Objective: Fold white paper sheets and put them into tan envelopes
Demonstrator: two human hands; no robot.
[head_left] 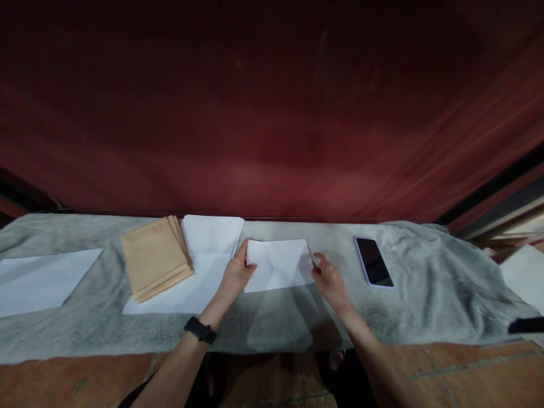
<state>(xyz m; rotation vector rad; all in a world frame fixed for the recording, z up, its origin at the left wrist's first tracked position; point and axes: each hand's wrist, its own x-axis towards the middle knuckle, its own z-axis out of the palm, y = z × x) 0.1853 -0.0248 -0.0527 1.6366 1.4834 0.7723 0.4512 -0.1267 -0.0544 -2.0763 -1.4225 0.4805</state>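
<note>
A white sheet of paper (280, 264), shaped like a folded half, lies between my two hands over the grey cloth. My left hand (238, 272) grips its left edge between thumb and fingers. At the right edge, my right hand (329, 279) has its thumb and index finger curved around the paper's side. Left of my left hand, more white sheets (210, 235) lie on the cloth. A stack of brown envelopes (155, 255) rests partly on top of them. A dark band is around my left wrist.
A phone (374, 262) with a light purple edge lies right of my right hand. Another white sheet (42, 280) is at the far left. White paper (527, 277) and a black object (526, 325) sit at the far right. Behind the grey cloth (420, 289) rises a dark red surface (272, 141).
</note>
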